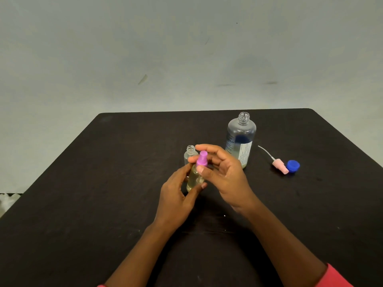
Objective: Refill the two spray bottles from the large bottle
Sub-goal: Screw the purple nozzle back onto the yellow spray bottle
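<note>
Left hand (176, 195) is being curled around the spray bottle (193, 180), mid-frame. Its purple cap (201, 158) is being pinched by the right hand (226, 175).

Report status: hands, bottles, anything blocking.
Both busy: left hand grips filled spray bottle; right hand pinches its purple sprayer top. Behind it, second spray bottle open. Nothing blocking.
</note>
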Available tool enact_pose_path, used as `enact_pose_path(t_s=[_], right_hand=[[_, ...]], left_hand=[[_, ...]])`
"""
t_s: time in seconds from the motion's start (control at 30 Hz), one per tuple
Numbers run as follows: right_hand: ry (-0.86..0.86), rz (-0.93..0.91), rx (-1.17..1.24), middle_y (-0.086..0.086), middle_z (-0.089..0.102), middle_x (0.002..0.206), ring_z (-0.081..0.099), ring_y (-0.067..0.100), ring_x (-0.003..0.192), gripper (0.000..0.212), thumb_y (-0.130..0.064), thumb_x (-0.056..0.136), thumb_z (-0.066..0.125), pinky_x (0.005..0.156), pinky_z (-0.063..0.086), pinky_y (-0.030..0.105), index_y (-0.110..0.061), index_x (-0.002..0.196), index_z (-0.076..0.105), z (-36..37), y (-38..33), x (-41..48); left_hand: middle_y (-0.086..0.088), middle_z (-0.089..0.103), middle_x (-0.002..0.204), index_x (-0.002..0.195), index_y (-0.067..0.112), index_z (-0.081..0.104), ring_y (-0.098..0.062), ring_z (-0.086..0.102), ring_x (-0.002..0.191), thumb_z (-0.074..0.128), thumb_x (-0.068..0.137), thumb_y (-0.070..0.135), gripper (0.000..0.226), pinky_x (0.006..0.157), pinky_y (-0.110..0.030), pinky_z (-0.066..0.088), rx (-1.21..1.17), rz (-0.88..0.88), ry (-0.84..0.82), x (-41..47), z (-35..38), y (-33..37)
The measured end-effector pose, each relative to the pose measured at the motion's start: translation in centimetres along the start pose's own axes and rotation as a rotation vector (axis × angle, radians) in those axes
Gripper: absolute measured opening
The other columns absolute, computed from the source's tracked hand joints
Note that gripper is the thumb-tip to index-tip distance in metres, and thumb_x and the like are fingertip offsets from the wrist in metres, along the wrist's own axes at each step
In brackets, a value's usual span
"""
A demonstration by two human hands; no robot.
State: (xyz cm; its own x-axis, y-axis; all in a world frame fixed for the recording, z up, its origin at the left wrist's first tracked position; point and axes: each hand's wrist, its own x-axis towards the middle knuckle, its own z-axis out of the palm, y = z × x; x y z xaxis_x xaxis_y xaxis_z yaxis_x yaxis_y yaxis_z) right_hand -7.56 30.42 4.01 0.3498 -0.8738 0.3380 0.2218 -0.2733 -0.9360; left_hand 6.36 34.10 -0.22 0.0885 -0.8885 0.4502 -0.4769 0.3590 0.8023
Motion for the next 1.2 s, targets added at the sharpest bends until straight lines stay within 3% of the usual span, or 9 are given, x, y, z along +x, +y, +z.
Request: enact_pose_path(t_s=[0.13, 0.37, 0.5, 0.73, 0.9, 1.07, 1.2], right_hand=[[0.042, -0.009, -0.028, 0.009, 0.073, 0.102, 0.069, 0.02, 0.102, 0.039, 0.006, 0.081, 0.069, 0.085, 0.055, 0.031, -0.016, 0.112, 0.061, 0.12, -0.02, 0.0], [0.096, -0.028, -0.03, 0.008, 0.074, 0.098, 0.07, 0.02, 0.097, 0.043, 0.004, 0.068, 0.08, 0.084, 0.057, 0.034, -0.018, 0.102, 0.064, 0.19, -0.22, 0.01], [0.046, 0.013, 0.054, 0.01, 0.073, 0.102, 0.069, 0.019, 0.099, 0.045, 0.0, 0.072, 0.076, 0.08, 0.057, 0.029, -0.01, 0.113, 0.061, 0.03, -0.44, 0.05], [-0.057, 0.024, 0.064, 0.014, 0.068, 0.116, 0.063, 0.023, 0.115, 0.045, -0.001, 0.086, 0.062, 0.098, 0.051, 0.041, -0.007, 0.13, 0.051, -0.49, -0.64, 0.09], [0.011, 0.004, 0.037, 0.011, 0.072, 0.106, 0.068, 0.022, 0.105, 0.04, 0.003, 0.084, 0.066, 0.089, 0.055, 0.037, -0.014, 0.119, 0.056, -0.04, -0.67, 0.02], [0.087, -0.018, 0.024, 0.01, 0.074, 0.099, 0.071, 0.022, 0.097, 0.042, 0.003, 0.071, 0.077, 0.085, 0.057, 0.037, -0.015, 0.104, 0.059, 0.05, -0.79, 0.18], [0.049, -0.017, 0.045, 0.01, 0.074, 0.1, 0.07, 0.022, 0.098, 0.041, -0.001, 0.072, 0.077, 0.085, 0.056, 0.034, -0.014, 0.108, 0.063, -0.14, -0.69, 0.22]], left_hand=[[0.011, 0.064, 0.119, 0.131, 0.026, 0.053, -0.004, 0.061, 0.108, 0.065, 0.082, 0.039, 0.052, 0.091, -0.026, 0.051, 0.006, 0.009, -0.006, -0.02, 0.02, 0.11], [0.01, 0.062, 0.124, 0.132, 0.023, 0.053, -0.003, 0.057, 0.115, 0.072, 0.083, 0.019, 0.052, 0.096, -0.028, 0.049, -0.008, 0.01, -0.021, -0.05, 0.05, 0.2], [0.01, 0.063, 0.121, 0.13, 0.021, 0.055, -0.006, 0.06, 0.112, 0.07, 0.083, 0.027, 0.05, 0.093, -0.031, 0.051, -0.012, 0.002, -0.006, -0.04, 0.01, 0.03], [0.008, 0.065, 0.117, 0.129, 0.02, 0.055, -0.006, 0.062, 0.107, 0.072, 0.083, 0.022, 0.049, 0.092, -0.026, 0.051, -0.026, -0.023, -0.001, 0.0, 0.01, -0.18], [0.011, 0.065, 0.114, 0.125, 0.034, 0.051, -0.002, 0.062, 0.104, 0.072, 0.083, 0.016, 0.05, 0.088, -0.017, 0.049, -0.043, -0.004, 0.005, 0.01, 0.02, 0.44], [0.013, 0.064, 0.117, 0.126, 0.036, 0.049, -0.001, 0.061, 0.108, 0.071, 0.084, 0.017, 0.051, 0.089, -0.014, 0.047, -0.058, 0.008, -0.007, 0.0, 0.0, 0.59], [0.013, 0.064, 0.117, 0.127, 0.035, 0.05, -0.002, 0.06, 0.108, 0.07, 0.084, 0.021, 0.05, 0.089, -0.015, 0.047, -0.05, 0.017, -0.011, 0.0, 0.0, 0.42]])
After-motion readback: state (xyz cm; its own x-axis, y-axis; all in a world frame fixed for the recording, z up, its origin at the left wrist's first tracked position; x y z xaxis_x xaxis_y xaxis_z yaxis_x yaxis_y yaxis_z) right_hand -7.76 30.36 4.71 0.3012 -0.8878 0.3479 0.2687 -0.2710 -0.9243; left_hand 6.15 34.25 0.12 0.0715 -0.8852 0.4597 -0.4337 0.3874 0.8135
